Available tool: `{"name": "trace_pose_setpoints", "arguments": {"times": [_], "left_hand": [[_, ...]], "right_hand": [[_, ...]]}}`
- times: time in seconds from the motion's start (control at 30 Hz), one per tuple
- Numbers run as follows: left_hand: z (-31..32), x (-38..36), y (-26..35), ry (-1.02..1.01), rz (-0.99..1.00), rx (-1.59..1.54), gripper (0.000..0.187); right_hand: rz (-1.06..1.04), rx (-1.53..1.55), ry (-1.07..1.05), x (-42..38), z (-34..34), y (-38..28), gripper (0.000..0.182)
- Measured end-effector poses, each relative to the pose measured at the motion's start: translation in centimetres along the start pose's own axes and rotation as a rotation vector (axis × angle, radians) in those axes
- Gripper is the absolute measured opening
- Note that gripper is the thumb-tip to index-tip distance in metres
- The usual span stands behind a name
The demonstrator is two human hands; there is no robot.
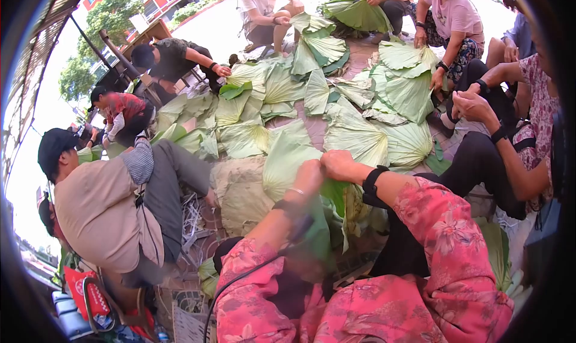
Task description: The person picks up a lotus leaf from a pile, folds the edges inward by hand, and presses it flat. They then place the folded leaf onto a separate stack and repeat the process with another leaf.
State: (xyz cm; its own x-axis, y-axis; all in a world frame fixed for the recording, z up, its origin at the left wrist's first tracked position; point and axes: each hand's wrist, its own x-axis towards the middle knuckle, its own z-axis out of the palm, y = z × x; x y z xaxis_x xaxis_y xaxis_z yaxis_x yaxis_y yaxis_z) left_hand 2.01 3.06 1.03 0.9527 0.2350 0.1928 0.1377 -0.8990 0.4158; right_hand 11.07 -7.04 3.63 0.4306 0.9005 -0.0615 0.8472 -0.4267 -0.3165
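Note:
My left hand (pixel 310 175) and my right hand (pixel 339 165) meet in front of me, both closed on a large green lotus leaf (pixel 285 163). The leaf spreads out on the left of my left hand, and a brighter green part hangs below my right hand. My left hand is slightly blurred, and the fingertips of both hands are hidden. Just beyond my hands lie pale, flattened lotus leaves (pixel 357 136). A brownish, dried leaf stack (pixel 240 193) rests to the left of the held leaf.
Several people sit around the leaves; one in a tan top (pixel 108 214) is close on my left, another in a patterned top (pixel 537 103) on my right. White strips (pixel 193 223) lie on the brick ground. A red bag (pixel 87 292) stands at lower left.

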Motion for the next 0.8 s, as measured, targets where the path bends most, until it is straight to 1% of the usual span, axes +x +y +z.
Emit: {"name": "trace_pose_setpoints", "arguments": {"times": [0.07, 0.17, 0.27, 0.37, 0.47, 0.57, 0.67, 0.8], "left_hand": [[0.3, 0.0, -0.2, -0.005, 0.020, 0.005, 0.014], [0.0, 0.0, 0.2, 0.020, -0.021, -0.083, 0.015], [0.5, -0.2, 0.2, -0.003, -0.021, -0.073, 0.011], [0.6, -0.1, 0.4, 0.000, -0.014, -0.090, 0.011], [0.6, 0.1, 0.2, 0.011, 0.024, -0.076, 0.012], [1.2, 0.2, -0.7, -0.010, 0.035, -0.115, 0.012], [1.1, -0.1, -0.4, 0.024, 0.056, -0.135, 0.013], [0.4, -0.6, 0.2, 0.012, 0.028, -0.191, 0.013]], "right_hand": [[-0.011, 0.018, -0.010, 0.1, 0.2, 0.6, 0.024], [-0.016, 0.050, -0.045, -0.2, -0.6, 0.6, 0.025], [-0.022, 0.036, -0.052, -0.1, 0.4, 1.2, 0.019], [-0.024, -0.033, -0.006, 0.5, 1.6, 1.6, 0.019], [-0.031, 0.019, 0.033, 0.4, 1.3, 1.9, 0.018], [-0.069, 0.027, -0.016, 0.4, 0.5, 2.1, 0.018], [-0.101, 0.023, -0.032, -0.1, -0.2, 1.9, 0.018], [-0.163, 0.053, -0.021, -0.1, -0.1, 2.3, 0.017]]}}
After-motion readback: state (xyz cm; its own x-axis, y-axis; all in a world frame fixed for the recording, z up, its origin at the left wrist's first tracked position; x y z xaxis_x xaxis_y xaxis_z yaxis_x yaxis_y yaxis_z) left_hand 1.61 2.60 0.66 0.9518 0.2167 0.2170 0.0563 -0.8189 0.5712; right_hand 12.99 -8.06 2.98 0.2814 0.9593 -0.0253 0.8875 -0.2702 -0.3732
